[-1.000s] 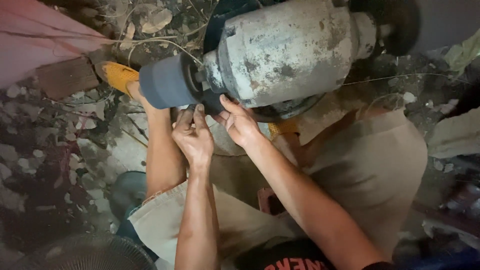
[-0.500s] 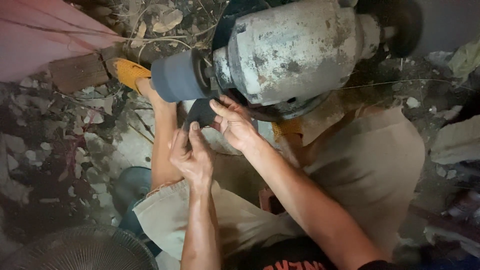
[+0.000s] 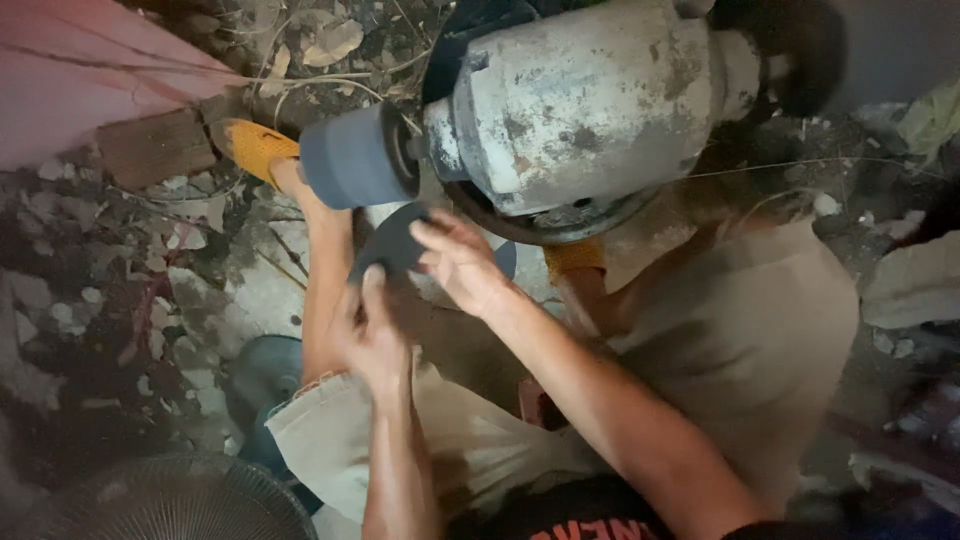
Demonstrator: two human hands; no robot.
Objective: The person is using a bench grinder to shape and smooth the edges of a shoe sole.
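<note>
A worn grey bench grinder motor [image 3: 590, 110] sits in front of me with a blue-grey grinding wheel [image 3: 350, 158] on its left shaft end. Below it I hold a dark flat disc [image 3: 400, 245]. My left hand [image 3: 372, 335] grips the disc's lower edge with thumb and fingers. My right hand [image 3: 458, 262] rests on the disc's upper right part, fingers spread, just under the motor housing. My legs in beige shorts lie beneath, and my foot in an orange slipper [image 3: 255, 148] reaches out at the left.
Rubble, dry leaves and thin wires cover the ground at the left and top. A brick [image 3: 155, 148] lies beside a pink surface [image 3: 90, 70]. A fan grille [image 3: 170, 500] shows at the bottom left. Pale cloth [image 3: 915, 280] lies at the right.
Both hands have come down from the motor's underside. The dark disc has come out from under the motor and is now held between them.
</note>
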